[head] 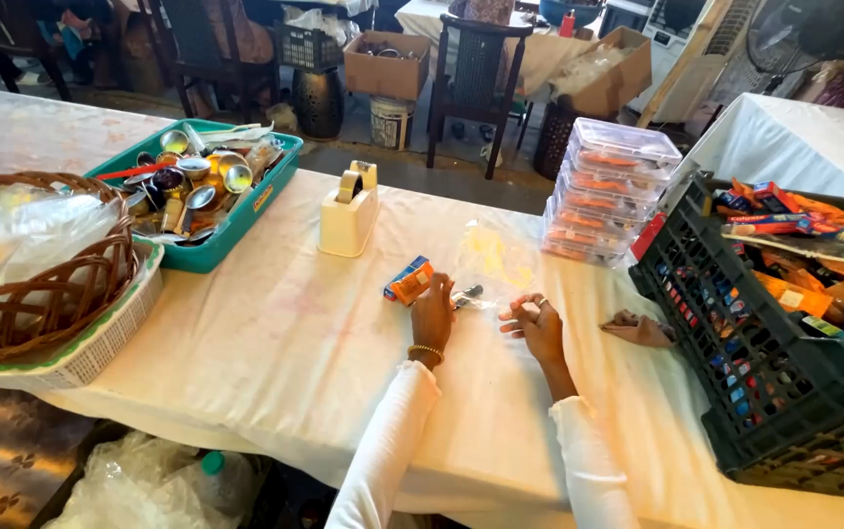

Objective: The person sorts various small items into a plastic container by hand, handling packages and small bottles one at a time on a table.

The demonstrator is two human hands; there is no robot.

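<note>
Low in the middle of the frame I see two white sleeves (393, 441) reaching up onto a table (275, 343) covered in a pale cloth. The left hand (432, 315), a beaded bracelet (426, 350) at its wrist, rests on the cloth with its fingers curled over a small dark item (468, 292), seemingly pinning it in place; just beyond the fingertips, touching or nearly so, lies a small orange and blue box (409, 281). The right hand (538, 326) sits just beside it, fingers drawn together in a narrow pinch on the edge of a clear plastic bag (491, 264) that spreads flat toward the centre of the frame, likely held so to keep its mouth within reach. At the right edge a black crate (735, 392) stands close by the right arm, packed with orange and blue boxes, handy as stock. Another person's hand (637, 329) lies on the cloth against the crate's near side. Further up, centre, a cream tape dispenser (349, 211) stands within a short reach, and a stack of clear lidded boxes (608, 191) rises right of centre. On the left, a wicker basket (40, 284) holding plastic bags sits on a white tray, with a teal tray (236, 220) of small round tins behind it. Chairs and cardboard cartons (388, 64) fill the top of the frame.
</note>
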